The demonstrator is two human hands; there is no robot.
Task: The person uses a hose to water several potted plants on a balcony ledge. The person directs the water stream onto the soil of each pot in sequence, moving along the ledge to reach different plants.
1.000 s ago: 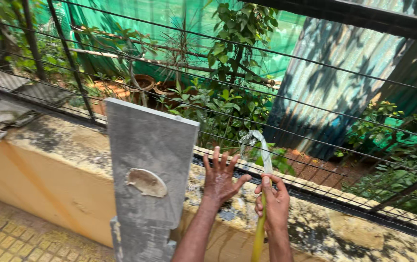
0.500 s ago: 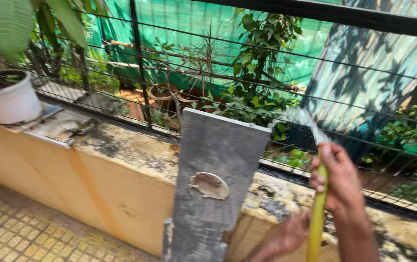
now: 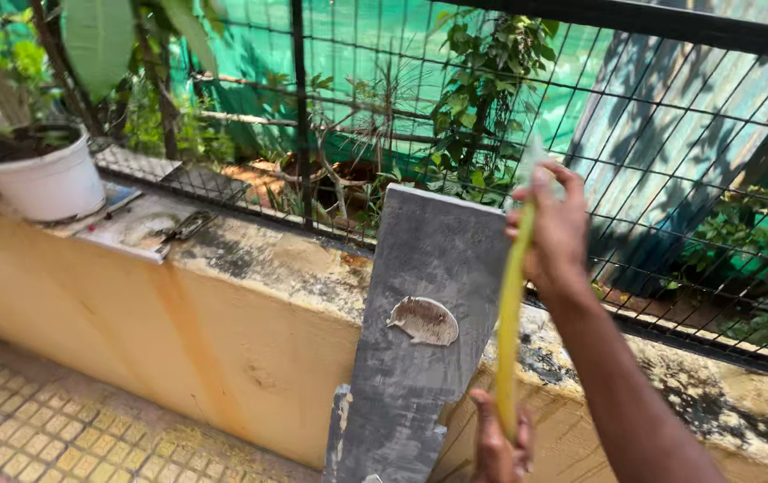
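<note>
Both hands grip the upright yellow hose (image 3: 509,313): right hand (image 3: 555,231) clenched at its top, left hand (image 3: 498,445) wrapped low, beside the grey slab (image 3: 424,358).

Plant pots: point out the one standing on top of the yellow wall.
The white pot at far left. It stands on the wall top this side of the wire fence; the brown clay pots stand beyond the fence, down among plants.
</note>
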